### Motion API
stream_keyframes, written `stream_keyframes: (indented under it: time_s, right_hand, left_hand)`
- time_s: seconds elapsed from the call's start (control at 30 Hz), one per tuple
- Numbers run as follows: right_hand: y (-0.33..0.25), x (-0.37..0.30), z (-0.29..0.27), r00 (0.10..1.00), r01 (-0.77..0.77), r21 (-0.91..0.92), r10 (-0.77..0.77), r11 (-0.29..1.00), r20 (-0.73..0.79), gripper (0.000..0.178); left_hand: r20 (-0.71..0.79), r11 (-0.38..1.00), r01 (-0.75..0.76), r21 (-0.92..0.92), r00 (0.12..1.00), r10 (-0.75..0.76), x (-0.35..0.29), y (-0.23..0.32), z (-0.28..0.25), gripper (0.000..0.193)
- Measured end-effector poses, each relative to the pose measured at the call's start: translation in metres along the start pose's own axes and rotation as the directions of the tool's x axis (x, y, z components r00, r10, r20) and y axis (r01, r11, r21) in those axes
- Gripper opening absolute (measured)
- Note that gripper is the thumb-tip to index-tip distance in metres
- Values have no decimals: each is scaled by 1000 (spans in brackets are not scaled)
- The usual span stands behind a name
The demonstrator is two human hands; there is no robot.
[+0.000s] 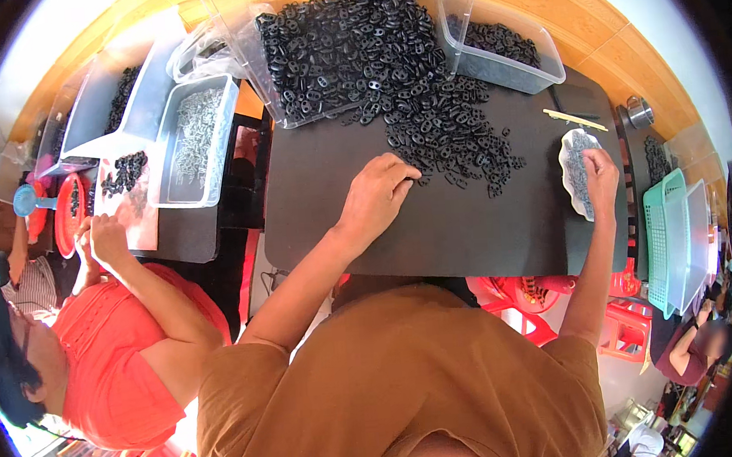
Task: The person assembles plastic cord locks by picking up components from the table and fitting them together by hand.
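My left hand (378, 192) is at the near left edge of a spread of small black two-holed plastic pieces (452, 135) on the dark table. Its thumb and fingertips are pinched together on one black piece (415, 178), mostly hidden by the fingers. To the right, my right hand (603, 177) reaches over a white scalloped dish (566, 185) filled with tiny grey metallic-looking parts (578, 155). Its fingers are bent together at the dish's right side. Whatever lies between those fingertips is too small to make out.
A large heap of black pieces spills from a clear bin (326, 118) at the back. Behind it on the right stands a clear tub (541, 77) of black pieces. Pale sticks (576, 119) lie above the dish. A co-worker in red (130, 352) works at the left-hand table.
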State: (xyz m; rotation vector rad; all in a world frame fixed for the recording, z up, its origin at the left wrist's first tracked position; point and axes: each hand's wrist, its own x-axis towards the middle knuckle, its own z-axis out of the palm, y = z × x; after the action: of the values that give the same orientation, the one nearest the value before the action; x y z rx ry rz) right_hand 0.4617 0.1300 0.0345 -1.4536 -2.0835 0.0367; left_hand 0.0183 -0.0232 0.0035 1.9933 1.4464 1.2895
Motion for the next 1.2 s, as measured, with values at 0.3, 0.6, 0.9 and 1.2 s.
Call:
stream_keyframes:
  time_s: [0.3, 0.6, 0.9, 1.2]
  right_hand:
    - [1, 7, -3, 996, -20, 17, 18, 1000, 83, 14]
    - [15, 3, 0, 979, -206, 280, 195, 938, 65, 12]
    - [26, 0, -9, 968, -195, 138, 168, 971, 188, 9]
    - [11, 26, -19, 997, -57, -7, 58, 998, 53, 20]
  left_hand:
    - [-15, 997, 77, -9, 997, -77, 0, 6, 2, 14]
    - [-56, 986, 157, 51, 986, -154, -1, 13, 4, 12]
    - [-29, 982, 173, 68, 985, -172, 0, 18, 7, 12]
    - [-7, 984, 175, 34, 985, -175, -1, 18, 4, 13]
